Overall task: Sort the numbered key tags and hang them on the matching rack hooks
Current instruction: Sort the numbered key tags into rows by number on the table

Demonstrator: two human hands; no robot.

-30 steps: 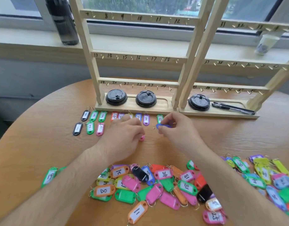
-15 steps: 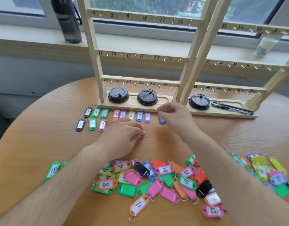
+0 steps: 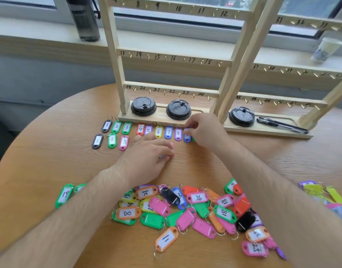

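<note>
Pinching blue tag (image 3: 187, 139) beside tag 8 (image 3: 178, 134), right hand (image 3: 205, 132); left hand (image 3: 147, 158) grips pink tag (image 3: 172, 149).

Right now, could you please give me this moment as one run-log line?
phase: sorting | right hand: pinches blue tag beside tag 8 | left hand: holds pink tag | rack: visible hooks bare
</note>
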